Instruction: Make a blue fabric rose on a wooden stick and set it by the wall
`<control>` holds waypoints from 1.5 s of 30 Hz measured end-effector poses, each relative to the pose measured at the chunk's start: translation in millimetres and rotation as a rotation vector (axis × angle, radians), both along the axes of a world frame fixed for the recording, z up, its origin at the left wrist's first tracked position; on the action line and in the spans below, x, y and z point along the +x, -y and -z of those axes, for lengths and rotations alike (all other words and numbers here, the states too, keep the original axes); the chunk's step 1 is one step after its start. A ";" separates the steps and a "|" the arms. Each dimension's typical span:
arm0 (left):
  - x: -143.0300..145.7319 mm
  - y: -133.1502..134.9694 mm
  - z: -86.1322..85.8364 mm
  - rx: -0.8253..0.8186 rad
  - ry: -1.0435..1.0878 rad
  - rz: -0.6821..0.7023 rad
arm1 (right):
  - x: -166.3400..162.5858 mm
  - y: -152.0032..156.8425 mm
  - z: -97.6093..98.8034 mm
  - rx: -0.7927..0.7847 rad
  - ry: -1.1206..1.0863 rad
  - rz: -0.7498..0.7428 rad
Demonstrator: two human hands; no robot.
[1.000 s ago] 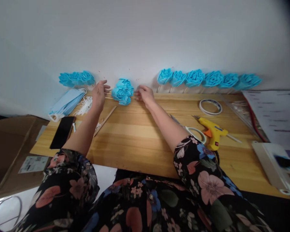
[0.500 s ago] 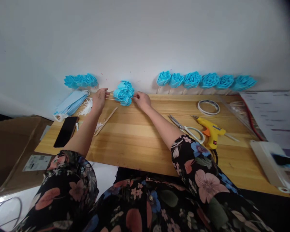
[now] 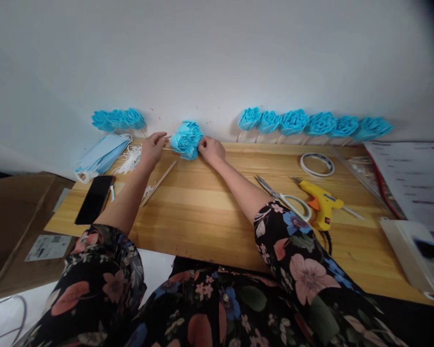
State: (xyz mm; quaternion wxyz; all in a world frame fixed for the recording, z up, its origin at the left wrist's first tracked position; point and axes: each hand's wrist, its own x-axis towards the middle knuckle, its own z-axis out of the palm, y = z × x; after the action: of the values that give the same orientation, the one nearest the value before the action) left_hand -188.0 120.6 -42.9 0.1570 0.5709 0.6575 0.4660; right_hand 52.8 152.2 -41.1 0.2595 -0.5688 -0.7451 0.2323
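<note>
A small bunch of blue artificial flowers [image 3: 186,140] lies at the back of the wooden table, stems pointing left. My left hand [image 3: 154,149] has its fingers closed around the thin stick stems just left of the blooms. From the right side, my right hand [image 3: 212,150] pinches the edge of the bunch's petals; its fingertips are partly hidden. A loose wooden stick [image 3: 159,184] lies between my forearms, with small white scraps beside it.
Blue flowers on sticks lean against the wall in a left group [image 3: 118,119] and a longer right row [image 3: 321,124]. Around me lie face masks [image 3: 103,156], white cords [image 3: 130,160], a phone [image 3: 95,200], scissors [image 3: 285,200], a tape roll [image 3: 317,164] and a yellow glue gun [image 3: 321,200].
My left fingers have drawn closer together at the stems. The right hand keeps its place at the petals, and the bunch has barely moved. The camera view has shifted slightly.
</note>
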 end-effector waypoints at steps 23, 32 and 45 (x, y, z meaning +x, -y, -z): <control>-3.6 4.7 -8.9 0.011 -0.376 0.025 | 7.0 19.2 -0.9 0.039 0.117 -0.058; -1.9 -5.5 -4.1 -0.016 -0.576 0.015 | -2.3 19.8 1.2 0.028 0.185 -0.011; 1.4 -20.3 5.4 -0.070 -0.561 0.010 | 0.9 16.7 7.9 0.033 0.154 0.011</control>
State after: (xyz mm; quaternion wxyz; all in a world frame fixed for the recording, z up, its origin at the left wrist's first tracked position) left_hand -186.6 140.8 -48.2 -0.0090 0.6750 0.6882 0.2659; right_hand 53.7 135.5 -49.0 0.2120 -0.5847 -0.7635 0.1738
